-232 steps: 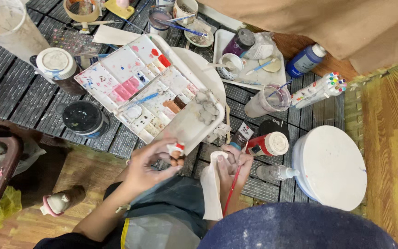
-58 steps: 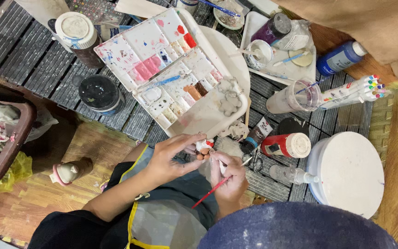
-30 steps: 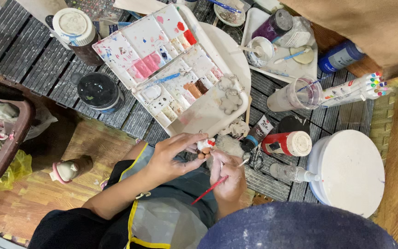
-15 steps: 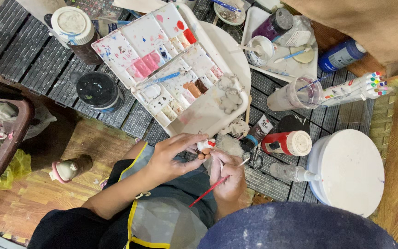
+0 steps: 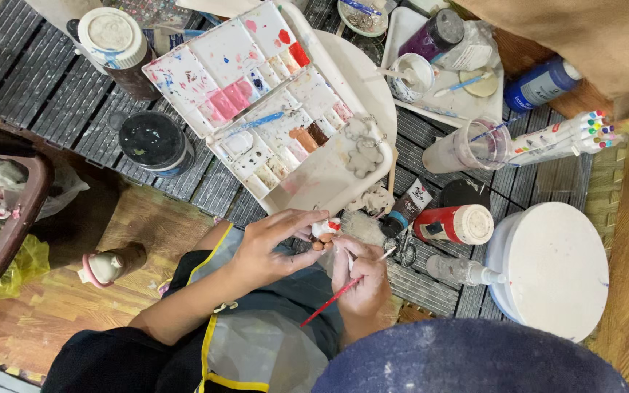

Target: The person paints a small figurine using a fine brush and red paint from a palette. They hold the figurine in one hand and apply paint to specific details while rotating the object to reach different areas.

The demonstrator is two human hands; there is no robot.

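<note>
Dark slatted desk (image 5: 52,87) boards run under everything before you. Nearest, your right hand (image 5: 362,280) pinches a thin red-handled paintbrush (image 5: 340,295), and your left hand (image 5: 271,247) grips a small white clay figurine with red patches (image 5: 324,230) over your lap. By the look of it, red is partly on and pale areas remain. Beyond lies the open white plastic paint palette (image 5: 271,109).

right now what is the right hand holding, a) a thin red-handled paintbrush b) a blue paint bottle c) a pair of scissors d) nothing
a: the right hand grips a thin red-handled paintbrush beside the small white and red painted figure pinched in the left hand fingers.
</note>
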